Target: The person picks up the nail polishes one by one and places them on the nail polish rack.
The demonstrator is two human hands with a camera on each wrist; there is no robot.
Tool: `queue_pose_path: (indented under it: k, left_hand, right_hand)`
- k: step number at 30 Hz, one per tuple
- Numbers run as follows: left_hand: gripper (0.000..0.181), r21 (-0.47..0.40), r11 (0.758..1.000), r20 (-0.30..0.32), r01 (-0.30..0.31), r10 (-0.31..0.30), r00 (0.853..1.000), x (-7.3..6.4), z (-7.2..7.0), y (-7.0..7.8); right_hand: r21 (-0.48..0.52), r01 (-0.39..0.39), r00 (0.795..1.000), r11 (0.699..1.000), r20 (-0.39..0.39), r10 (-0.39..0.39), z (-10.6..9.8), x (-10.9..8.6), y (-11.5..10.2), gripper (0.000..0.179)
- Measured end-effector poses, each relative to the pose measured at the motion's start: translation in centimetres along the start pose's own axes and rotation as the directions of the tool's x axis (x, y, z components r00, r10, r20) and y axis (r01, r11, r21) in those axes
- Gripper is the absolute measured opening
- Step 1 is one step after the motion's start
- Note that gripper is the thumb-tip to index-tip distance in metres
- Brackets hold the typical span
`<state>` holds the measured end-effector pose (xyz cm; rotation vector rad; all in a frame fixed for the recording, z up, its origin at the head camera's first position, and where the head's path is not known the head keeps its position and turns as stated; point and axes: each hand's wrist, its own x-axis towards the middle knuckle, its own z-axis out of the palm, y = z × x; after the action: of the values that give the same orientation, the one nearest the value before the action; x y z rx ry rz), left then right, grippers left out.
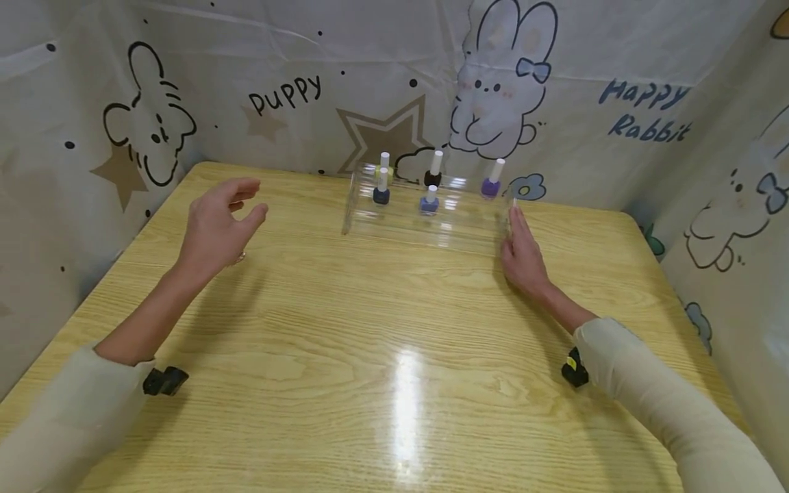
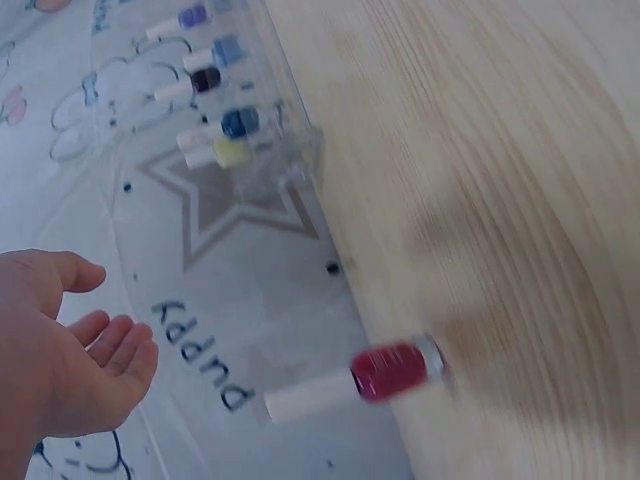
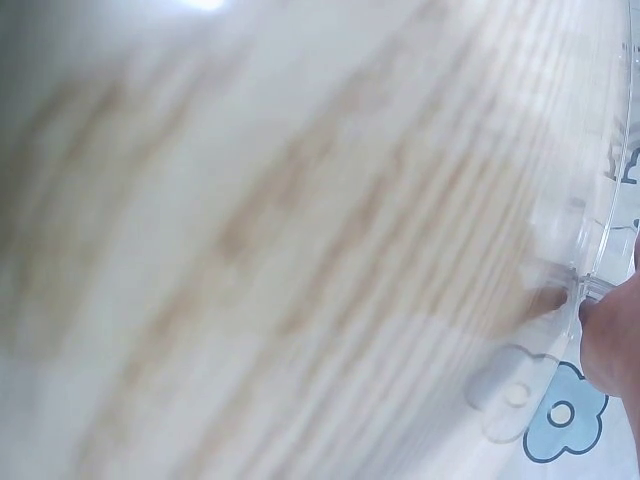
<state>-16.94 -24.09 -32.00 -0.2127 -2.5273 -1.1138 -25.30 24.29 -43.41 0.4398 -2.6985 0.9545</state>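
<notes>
A clear stepped rack stands at the back of the table. It holds several white-capped nail polish bottles, among them a purple bottle, a light blue bottle and a dark blue bottle. My right hand rests against the rack's right end with its fingers extended. Left of the rack, my left hand is raised over the table, its fingers loosely bent and holding nothing. In the left wrist view a red nail polish bottle stands upright near that hand; the head view hides it behind the hand.
The wooden table reaches back to a printed cloth, which also hangs on both sides. A black wrist device sits at the left cuff and another black device at the right.
</notes>
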Motion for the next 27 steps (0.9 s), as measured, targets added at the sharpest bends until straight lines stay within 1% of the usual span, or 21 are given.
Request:
queue_pose_path:
  k: [5,8,11,14,17,19,23,25,27]
  left_hand:
    - [0.042,0.019,0.998,-0.030,0.056,-0.056,0.998,-0.4,-1.3,-1.8]
    - [0.046,0.007,0.995,-0.018,0.104,-0.104,0.994,-0.7,-1.8,-3.0]
    - [0.053,-0.011,0.986,0.007,0.164,-0.164,0.987,-0.9,-2.2,-4.2]
    - [0.063,-0.027,0.970,0.039,0.243,-0.242,0.970,-1.1,-2.7,-5.2]
    - [0.074,-0.028,0.947,0.082,0.319,-0.316,0.945,-1.2,-3.0,-6.0]
    - [0.081,-0.026,0.935,0.123,0.354,-0.348,0.929,-1.3,-3.1,-6.5]
    - [0.092,-0.014,0.923,0.204,0.384,-0.374,0.905,-1.5,-3.0,-7.4]
    - [0.091,-0.001,0.919,0.229,0.393,-0.382,0.895,-1.5,-2.9,-7.8]
    - [0.088,0.025,0.919,0.243,0.393,-0.387,0.889,-1.6,-2.8,-8.3]
  right_hand:
    - [0.000,-0.015,1.000,1.000,0.005,0.015,0.0,0.0,0.0,0.061]
    - [0.005,-0.020,1.000,1.000,0.006,0.020,0.0,0.1,0.0,0.061]
    - [0.005,-0.017,1.000,1.000,0.007,0.017,0.0,0.2,0.0,0.060]
    - [0.010,-0.017,1.000,1.000,0.007,0.017,0.1,0.2,0.1,0.061]
    - [0.012,-0.018,1.000,1.000,0.008,0.017,0.1,0.2,0.0,0.061]
    - [0.013,-0.020,1.000,1.000,0.011,0.020,0.1,0.1,0.0,0.061]
    - [0.013,-0.024,1.000,1.000,0.012,0.024,0.1,0.1,0.0,0.061]
    - [0.013,-0.021,1.000,1.000,0.009,0.021,0.1,0.1,0.0,0.061]
    - [0.014,-0.018,1.000,1.000,0.006,0.018,0.1,0.2,-0.1,0.061]
